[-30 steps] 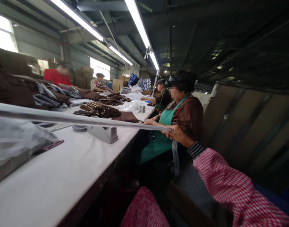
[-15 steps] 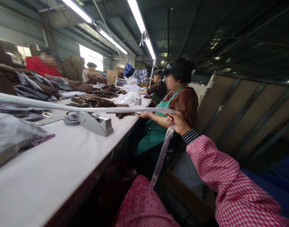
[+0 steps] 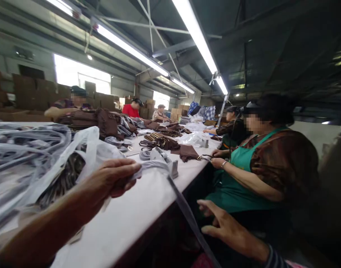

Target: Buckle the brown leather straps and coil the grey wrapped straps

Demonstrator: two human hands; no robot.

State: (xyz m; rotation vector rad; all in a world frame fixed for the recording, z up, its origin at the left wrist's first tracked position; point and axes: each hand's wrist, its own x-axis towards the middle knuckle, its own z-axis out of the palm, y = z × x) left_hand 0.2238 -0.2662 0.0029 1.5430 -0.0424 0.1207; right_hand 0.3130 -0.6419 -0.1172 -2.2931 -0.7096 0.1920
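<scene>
My left hand [image 3: 114, 176] reaches over the white table, its fingers pinched on a grey strap in clear plastic [image 3: 156, 165]. From there the strap bends over the table's edge and hangs down toward my lap. Just right of the hanging part, my right hand [image 3: 223, 223] has its thumb and fingers apart and holds nothing. Behind the strap stands a grey tape dispenser [image 3: 173, 167], with a coil of grey strap [image 3: 144, 154] at its left.
Plastic-wrapped straps [image 3: 25, 149] and a clear bag [image 3: 89, 149] cover the table's left. Brown cloth pieces [image 3: 106, 123] lie farther back. A person in a green apron [image 3: 243, 160] sits close at the right; several others sit around the table.
The view has swung left. My left hand has come into view holding the strap. My right hand has let go of the strap, moved lower and opened.
</scene>
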